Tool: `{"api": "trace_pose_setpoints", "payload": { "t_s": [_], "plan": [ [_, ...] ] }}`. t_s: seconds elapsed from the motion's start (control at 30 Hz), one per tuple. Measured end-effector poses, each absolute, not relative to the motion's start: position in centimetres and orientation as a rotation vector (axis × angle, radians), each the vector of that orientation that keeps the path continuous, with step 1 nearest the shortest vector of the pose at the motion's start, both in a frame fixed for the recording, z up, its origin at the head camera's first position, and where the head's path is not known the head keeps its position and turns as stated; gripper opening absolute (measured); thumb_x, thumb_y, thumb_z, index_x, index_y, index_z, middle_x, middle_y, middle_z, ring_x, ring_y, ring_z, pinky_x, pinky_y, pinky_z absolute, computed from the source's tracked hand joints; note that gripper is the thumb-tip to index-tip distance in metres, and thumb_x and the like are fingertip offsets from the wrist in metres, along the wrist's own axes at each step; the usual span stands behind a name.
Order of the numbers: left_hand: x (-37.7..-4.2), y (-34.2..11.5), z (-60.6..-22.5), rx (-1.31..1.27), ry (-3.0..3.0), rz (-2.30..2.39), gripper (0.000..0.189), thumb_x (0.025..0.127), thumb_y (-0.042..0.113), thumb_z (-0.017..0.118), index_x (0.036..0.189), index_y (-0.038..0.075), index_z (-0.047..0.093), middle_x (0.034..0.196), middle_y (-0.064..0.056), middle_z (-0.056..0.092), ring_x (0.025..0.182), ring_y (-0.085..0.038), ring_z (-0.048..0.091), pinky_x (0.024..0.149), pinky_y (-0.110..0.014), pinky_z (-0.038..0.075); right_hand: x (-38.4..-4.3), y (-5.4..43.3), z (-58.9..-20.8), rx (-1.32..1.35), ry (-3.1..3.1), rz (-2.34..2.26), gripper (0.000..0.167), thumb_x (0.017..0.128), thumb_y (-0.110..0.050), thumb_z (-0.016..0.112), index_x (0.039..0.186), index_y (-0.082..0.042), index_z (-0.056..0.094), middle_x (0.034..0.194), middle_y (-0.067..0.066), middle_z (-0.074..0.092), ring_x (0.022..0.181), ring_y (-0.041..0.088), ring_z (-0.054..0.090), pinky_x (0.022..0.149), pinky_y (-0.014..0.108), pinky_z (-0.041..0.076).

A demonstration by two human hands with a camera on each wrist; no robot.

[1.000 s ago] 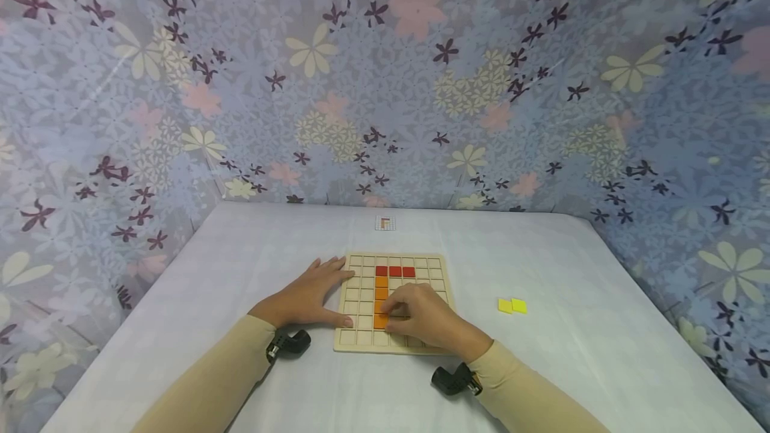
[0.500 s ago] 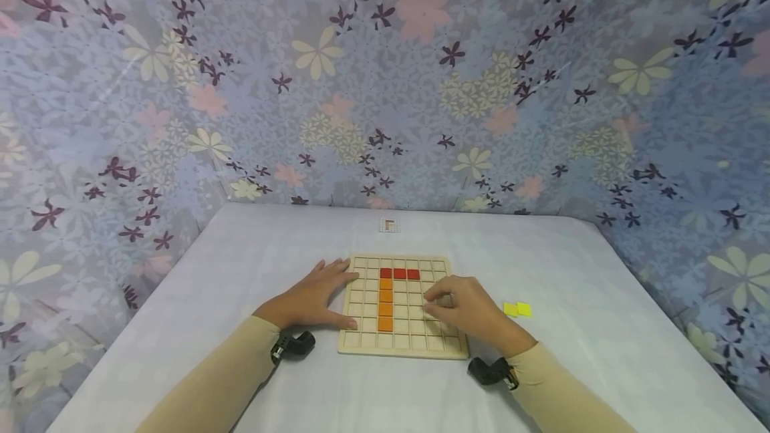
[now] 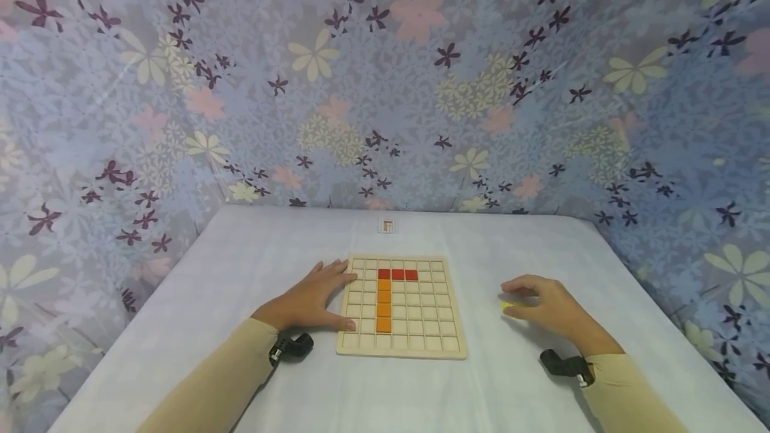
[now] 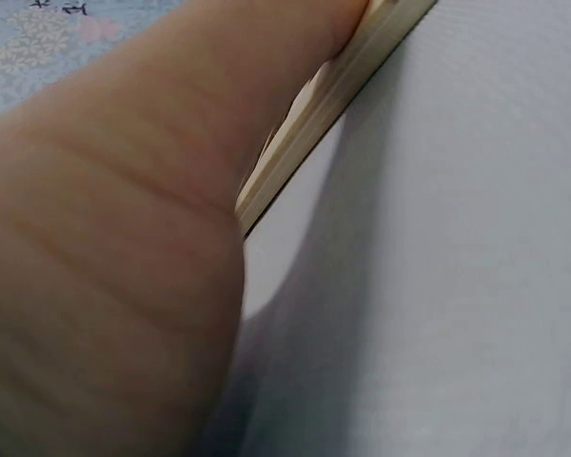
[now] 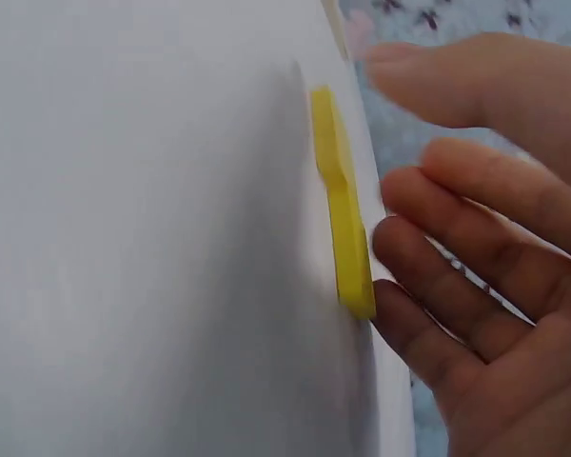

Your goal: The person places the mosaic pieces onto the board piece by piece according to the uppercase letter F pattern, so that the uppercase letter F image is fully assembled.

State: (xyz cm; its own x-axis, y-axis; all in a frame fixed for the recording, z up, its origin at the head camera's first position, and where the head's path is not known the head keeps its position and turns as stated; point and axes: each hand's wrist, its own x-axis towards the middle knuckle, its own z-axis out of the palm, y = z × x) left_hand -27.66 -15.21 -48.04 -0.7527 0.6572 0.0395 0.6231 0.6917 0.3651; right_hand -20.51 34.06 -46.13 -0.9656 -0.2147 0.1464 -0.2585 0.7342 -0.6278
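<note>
A square wooden grid board (image 3: 421, 355) lies on the white-covered table. One column of its cells holds several orange tiles (image 3: 383, 297), and three red tiles (image 3: 398, 274) form a row above them. Spread along the board's left edge, my left hand (image 3: 313, 299) rests with its thumb on the lower left of the frame. To the right of the board, my right hand (image 3: 550, 303) hovers over two yellow tiles (image 5: 350, 238), thumb and fingers apart. The hand mostly covers these tiles in the head view; the right wrist view shows them lying close together beside the fingertips.
A small printed card (image 3: 388, 226) with a grid pattern lies behind the board. The white tablecloth (image 3: 271, 239) reaches back to a flowered cloth backdrop (image 3: 385, 85). A black wrist camera (image 3: 565, 364) sits under the right wrist.
My right hand has left the orange column and moved right across the board to the yellow tiles. The left hand stays at the board's left edge.
</note>
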Motion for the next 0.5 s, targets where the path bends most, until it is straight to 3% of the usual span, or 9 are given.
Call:
{"api": "trace_pose_setpoints", "payload": {
  "t_s": [0.17, 0.5],
  "plan": [
    [-27.49, -15.25, -48.2, 1.072, 2.803, 0.558, 0.112, 0.076, 0.087, 0.067, 0.161, 0.017, 0.044, 0.173, -0.01, 0.022, 0.159, -0.024, 0.014, 0.127, -0.046, 0.003, -20.24, 35.19, -46.48, 0.444, -2.873, 1.019, 0.046, 0.084, -0.025, 0.092, 0.123, -0.007, 0.076, 0.12, 0.006, 0.073, 0.111, 0.032, 0.068, 0.098, 0.057, 0.054],
    [-27.58, -15.23, -48.29, 1.083, 2.804, 0.559, 0.112, 0.076, 0.088, 0.067, 0.161, 0.018, 0.044, 0.172, -0.01, 0.023, 0.159, -0.026, 0.015, 0.127, -0.047, 0.003, -20.06, 35.15, -46.72, 0.504, -2.874, 0.908, 0.027, 0.084, -0.014, 0.091, 0.109, -0.015, 0.08, 0.111, 0.0, 0.074, 0.107, 0.03, 0.069, 0.096, 0.056, 0.055]
  ]
}}
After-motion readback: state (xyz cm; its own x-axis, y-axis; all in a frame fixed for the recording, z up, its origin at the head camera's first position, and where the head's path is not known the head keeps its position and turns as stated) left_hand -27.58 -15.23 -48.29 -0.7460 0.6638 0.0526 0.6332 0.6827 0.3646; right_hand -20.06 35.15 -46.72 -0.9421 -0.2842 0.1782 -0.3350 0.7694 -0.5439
